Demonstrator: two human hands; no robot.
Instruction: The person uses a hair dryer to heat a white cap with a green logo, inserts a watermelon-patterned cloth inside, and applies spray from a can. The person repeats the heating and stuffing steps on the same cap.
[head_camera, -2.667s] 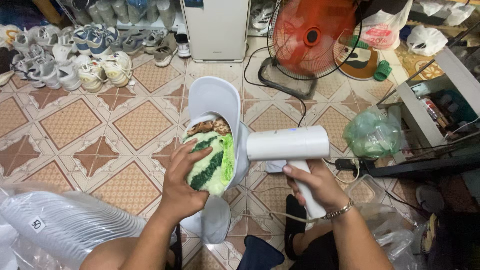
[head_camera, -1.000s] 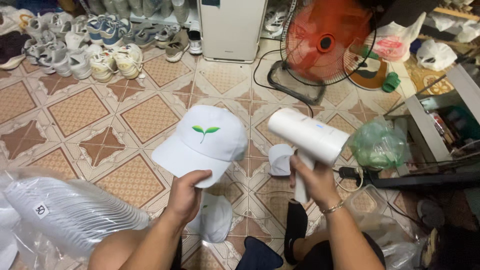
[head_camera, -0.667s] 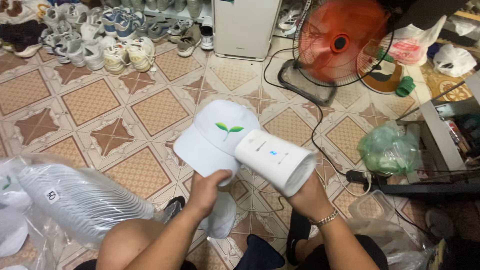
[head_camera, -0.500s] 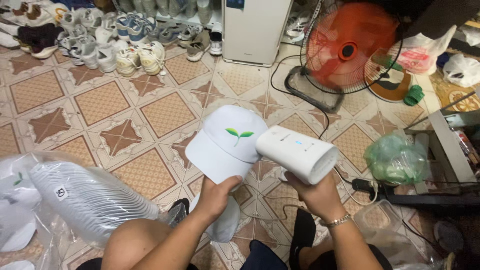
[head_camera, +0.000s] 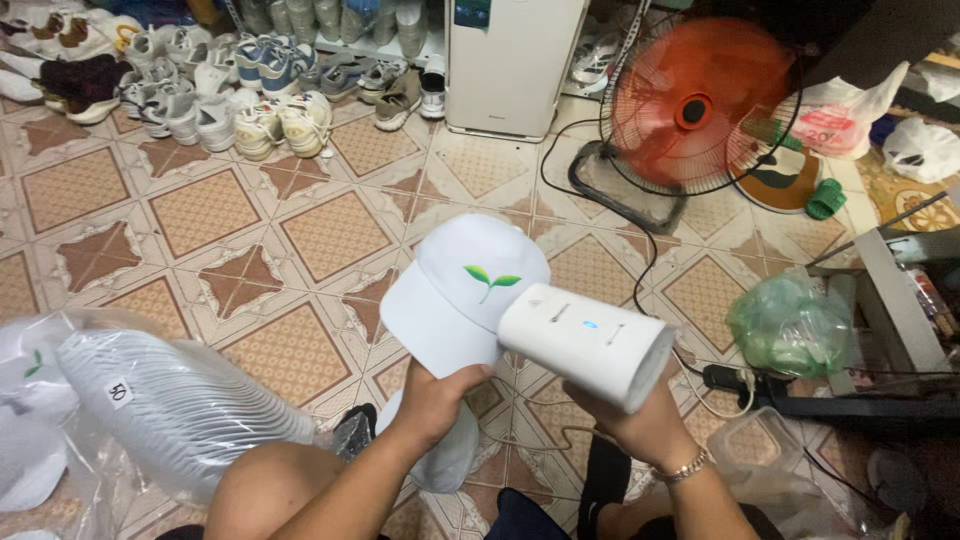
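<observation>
— What has changed?
— The white cap (head_camera: 462, 295) has turned brim-down at mid-frame; the left hand (head_camera: 437, 400) still grips it, the right hand (head_camera: 640, 425) clutches the white steamer (head_camera: 588, 344) against it.
— Nearby?
— Orange fan (head_camera: 700, 105) upper right, shoes (head_camera: 250, 90) upper left, bagged caps (head_camera: 150, 415) lower left.

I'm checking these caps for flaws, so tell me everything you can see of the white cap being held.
The cap is white, of smooth cloth as it looks, with a rounded crown and a curved brim. A small green two-leaf sprout is printed on its front. It is held up over the tiled floor, front facing the camera, brim pointing down and left. The left hand grips it from below. The nozzle of a white handheld appliance, held in the right hand, meets its right side. No stains or creases show.
</observation>
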